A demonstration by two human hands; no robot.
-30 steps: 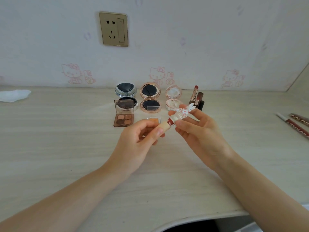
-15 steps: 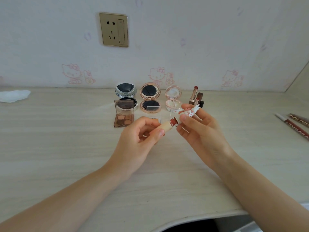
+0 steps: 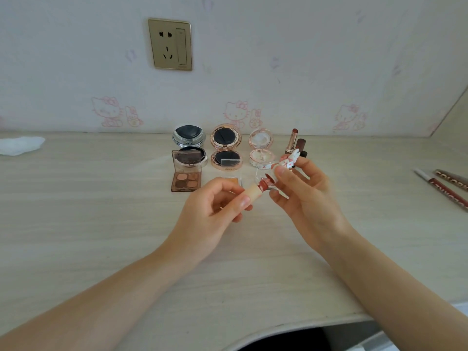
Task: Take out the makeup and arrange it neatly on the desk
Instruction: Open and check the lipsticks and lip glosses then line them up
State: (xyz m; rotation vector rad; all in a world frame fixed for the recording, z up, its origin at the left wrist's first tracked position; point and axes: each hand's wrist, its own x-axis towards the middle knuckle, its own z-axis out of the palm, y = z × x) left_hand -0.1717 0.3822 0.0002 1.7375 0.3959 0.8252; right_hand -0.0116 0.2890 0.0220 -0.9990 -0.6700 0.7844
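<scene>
My left hand (image 3: 215, 209) pinches a cream lip-gloss tube (image 3: 253, 193) whose reddish neck is exposed. Just to its right, my right hand (image 3: 304, 196) pinches the tube's cap with a small white rabbit figure (image 3: 288, 160), the red applicator tip a little out of the neck. Behind them on the desk (image 3: 101, 211) stand open makeup items in a row: a silver cushion compact (image 3: 188, 138), a brown eyeshadow palette (image 3: 186, 173), a rose-gold compact (image 3: 226, 146), a pink blush compact (image 3: 260, 148) and uncapped lipsticks (image 3: 293, 140). A small clear case (image 3: 231, 172) lies partly hidden by my hands.
Two brown cosmetic tubes and a white pencil (image 3: 440, 186) lie at the desk's right side. A crumpled white tissue (image 3: 20, 145) sits at the far left. A wall socket (image 3: 170, 44) is above the desk. The desk's curved front edge (image 3: 291, 328) is near my forearms.
My right hand has pulled the rabbit cap off the tube and a little to the right, baring the reddish neck and applicator. My left hand stays holding the tube.
</scene>
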